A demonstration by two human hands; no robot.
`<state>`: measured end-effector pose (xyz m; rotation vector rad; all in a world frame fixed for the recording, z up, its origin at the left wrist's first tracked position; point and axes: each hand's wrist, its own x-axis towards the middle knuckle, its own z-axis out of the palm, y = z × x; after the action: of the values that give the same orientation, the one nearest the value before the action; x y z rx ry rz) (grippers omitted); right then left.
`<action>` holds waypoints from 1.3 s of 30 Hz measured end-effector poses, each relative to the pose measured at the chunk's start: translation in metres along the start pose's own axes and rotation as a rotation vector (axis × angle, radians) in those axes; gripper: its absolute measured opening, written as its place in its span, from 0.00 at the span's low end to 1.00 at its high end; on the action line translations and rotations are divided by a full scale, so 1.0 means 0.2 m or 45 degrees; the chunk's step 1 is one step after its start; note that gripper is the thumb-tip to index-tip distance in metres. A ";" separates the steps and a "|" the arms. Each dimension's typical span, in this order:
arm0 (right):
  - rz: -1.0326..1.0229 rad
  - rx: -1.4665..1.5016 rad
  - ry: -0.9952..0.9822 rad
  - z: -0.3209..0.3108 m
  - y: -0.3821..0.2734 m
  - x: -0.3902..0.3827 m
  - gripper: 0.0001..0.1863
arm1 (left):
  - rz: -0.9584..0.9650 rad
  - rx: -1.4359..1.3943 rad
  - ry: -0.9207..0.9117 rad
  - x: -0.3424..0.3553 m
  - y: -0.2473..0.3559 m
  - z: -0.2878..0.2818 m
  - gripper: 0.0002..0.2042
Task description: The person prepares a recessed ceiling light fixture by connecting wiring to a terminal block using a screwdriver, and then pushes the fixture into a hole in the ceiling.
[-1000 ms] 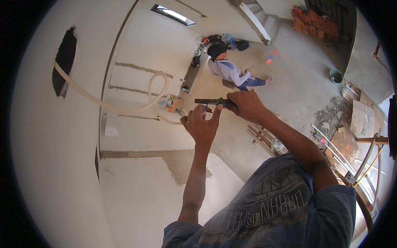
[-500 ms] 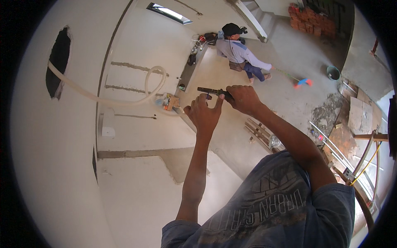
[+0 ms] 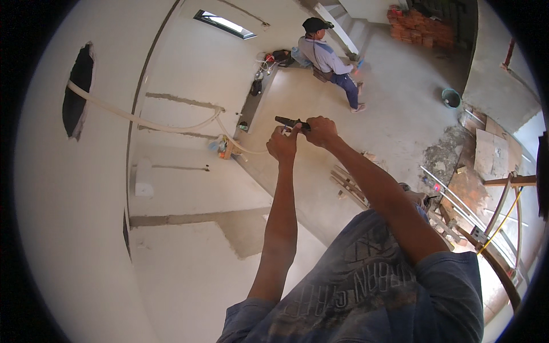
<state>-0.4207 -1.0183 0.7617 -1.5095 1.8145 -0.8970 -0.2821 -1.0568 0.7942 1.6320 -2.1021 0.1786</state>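
Note:
My right hand [image 3: 322, 131] is closed round a dark, slim hand tool [image 3: 283, 121], which juts to the left, out over the floor. Just below it, my left hand [image 3: 282, 146] has its fingers bent and its thumb up against the tool; a small thing between them is too small to make out. A pale, translucent hose [image 3: 143, 122] comes out of a ragged dark hole [image 3: 77, 108] in the white wall and curves down past my left hand, where its far end is partly hidden.
A co-worker [image 3: 324, 60] in a cap is near the stairs [image 3: 360, 34], with a blurred red-blue tool low in front. Around the floor are stacked bricks [image 3: 420, 28], a bucket [image 3: 450, 98], wood strips [image 3: 349, 186], white pipes [image 3: 446, 197] and boards [image 3: 490, 151].
Both my hands have shifted up slightly, still at the tool. The hose's loop looks flattened. The co-worker has moved up the picture toward the stairs.

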 end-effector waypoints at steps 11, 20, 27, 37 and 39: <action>0.208 0.188 0.533 -0.26 0.83 -0.11 0.19 | 0.031 -0.832 -0.086 0.06 0.18 -0.33 0.10; 0.754 0.965 0.493 -0.32 1.37 -0.98 0.26 | 0.472 -0.802 -0.336 -0.05 0.19 -0.65 0.09; 0.547 1.223 0.630 -0.48 1.34 -1.37 0.24 | 0.855 -0.512 -0.169 -0.02 0.16 -0.72 0.10; 0.764 1.385 0.480 -0.53 1.48 -1.61 0.29 | 0.715 -0.388 0.079 -0.05 0.07 -0.65 0.10; 0.772 1.310 0.448 -0.53 1.46 -1.67 0.26 | 0.717 -0.267 0.023 -0.10 0.16 -0.72 0.10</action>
<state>-0.6185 -0.6413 0.5981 -0.1603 1.4605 -1.4786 -0.2685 -0.9752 0.9177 0.8898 -2.4233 0.1435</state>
